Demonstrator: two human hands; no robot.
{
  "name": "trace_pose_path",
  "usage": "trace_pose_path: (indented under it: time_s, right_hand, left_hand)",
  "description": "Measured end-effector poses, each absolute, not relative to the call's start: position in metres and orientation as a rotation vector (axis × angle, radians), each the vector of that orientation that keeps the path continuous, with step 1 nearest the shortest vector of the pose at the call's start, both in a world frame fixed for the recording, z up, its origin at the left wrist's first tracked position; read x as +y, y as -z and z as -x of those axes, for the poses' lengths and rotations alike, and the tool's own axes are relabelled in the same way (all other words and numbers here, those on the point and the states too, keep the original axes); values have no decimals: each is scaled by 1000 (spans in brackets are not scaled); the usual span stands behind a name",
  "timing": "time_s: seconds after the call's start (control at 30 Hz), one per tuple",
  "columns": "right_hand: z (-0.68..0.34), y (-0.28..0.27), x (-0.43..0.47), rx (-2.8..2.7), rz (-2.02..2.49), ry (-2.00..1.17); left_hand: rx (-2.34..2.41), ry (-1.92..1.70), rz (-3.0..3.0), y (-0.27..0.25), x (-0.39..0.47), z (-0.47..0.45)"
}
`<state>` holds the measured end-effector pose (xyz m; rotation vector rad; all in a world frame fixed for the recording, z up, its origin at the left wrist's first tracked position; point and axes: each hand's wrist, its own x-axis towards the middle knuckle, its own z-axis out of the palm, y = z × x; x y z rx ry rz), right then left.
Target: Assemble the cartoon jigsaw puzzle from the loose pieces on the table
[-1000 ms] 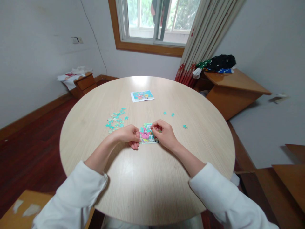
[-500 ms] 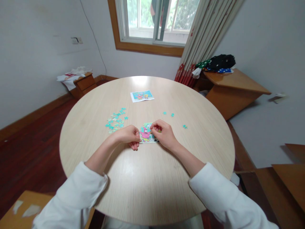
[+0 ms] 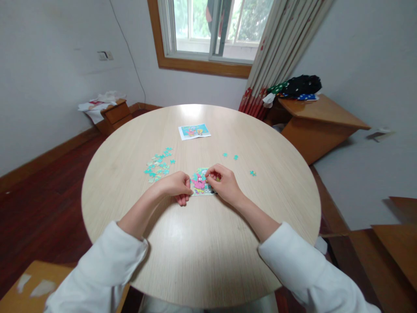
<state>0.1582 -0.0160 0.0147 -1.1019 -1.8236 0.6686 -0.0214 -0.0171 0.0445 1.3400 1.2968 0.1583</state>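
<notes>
A partly joined jigsaw puzzle [image 3: 199,184] with a pink cartoon starfish lies flat in front of me. At its left edge is my left hand [image 3: 178,184], fingers curled and thumb against the border. My right hand [image 3: 223,181] covers the puzzle's right part, thumb and forefinger pinched together just above the picture. Whatever sits in that pinch is too small or hidden to make out. Left of the puzzle, loose jigsaw pieces [image 3: 158,165] lie in a spread heap. Three single pieces lie to the right, one of them a teal piece [image 3: 236,157].
Farther back on the round table [image 3: 195,252] lies a printed reference picture [image 3: 194,131] with the same cartoon figures. A wooden cabinet [image 3: 319,115] with cloths on it stands at the right. Behind are a window [image 3: 211,30] and a curtain [image 3: 286,43].
Both hands stay almost where they were, with only tiny shifts of the fingers at the puzzle. The loose pieces and the picture have not moved.
</notes>
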Motion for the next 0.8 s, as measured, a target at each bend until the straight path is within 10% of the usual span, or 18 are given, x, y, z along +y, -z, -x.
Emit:
trace_pose_path:
  time_s: [0.3, 0.8]
  right_hand:
    - [-165, -18, -10, -1753, 1112, -638]
    - [-237, -5, 41, -1398, 1394, -406]
  left_hand:
    - [1254, -199, -1374, -49, -16, 28]
    - [1403, -1297, -1079, -44, 7, 35]
